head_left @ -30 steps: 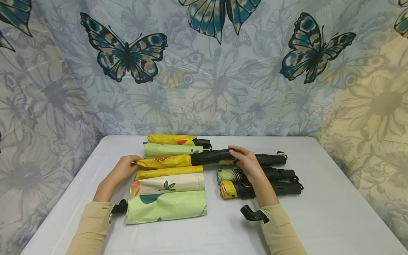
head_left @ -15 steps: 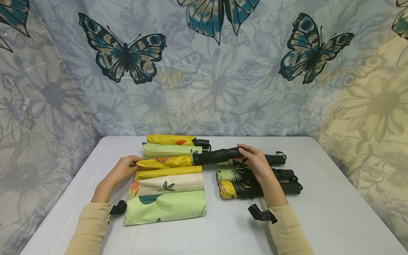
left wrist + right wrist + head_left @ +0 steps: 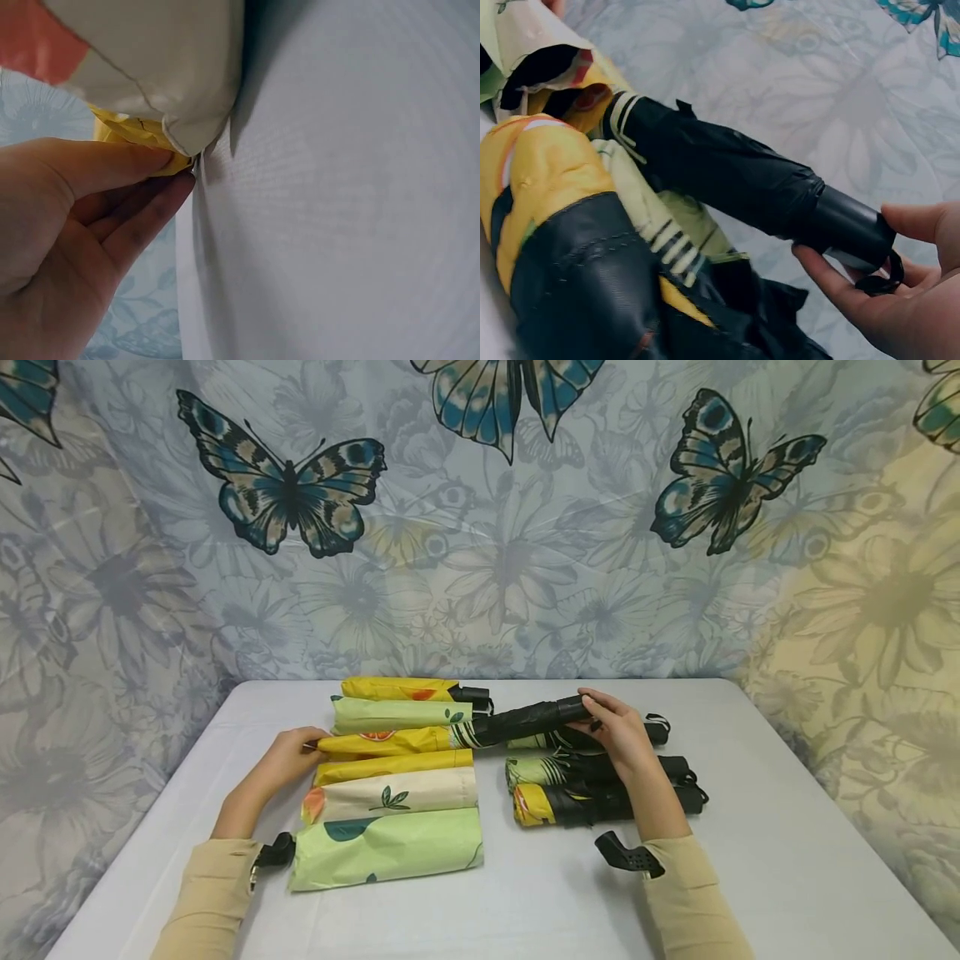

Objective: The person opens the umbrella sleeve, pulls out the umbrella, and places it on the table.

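A folded black umbrella (image 3: 532,718) with pale green stripes lies partly inside a yellow sleeve (image 3: 408,741) printed with an orange slice. My right hand (image 3: 622,731) grips the umbrella by its handle end; in the right wrist view, thumb and fingers are around the black handle (image 3: 851,229), with a wrist strap (image 3: 881,281) hanging by them. The handle end is tilted up, over another umbrella. At the far left end of the sleeve, my left hand (image 3: 288,756) pinches its corner. In the left wrist view, thumb and fingertips hold yellow cloth (image 3: 135,131) close to the white table (image 3: 337,195).
In front of the held sleeve lie a yellow sleeve (image 3: 397,767), a cream sleeve (image 3: 427,792) and a light green sleeve (image 3: 390,852). Behind are a yellow-covered umbrella (image 3: 397,688) and a light green sleeve (image 3: 397,714). Bare folded umbrellas, including a yellow-and-black one (image 3: 585,804), lie at right.
My right hand has moved right and slightly up, drawing the umbrella further out of the yellow sleeve; its striped green part now shows at the opening. My left hand keeps its pinch in place.
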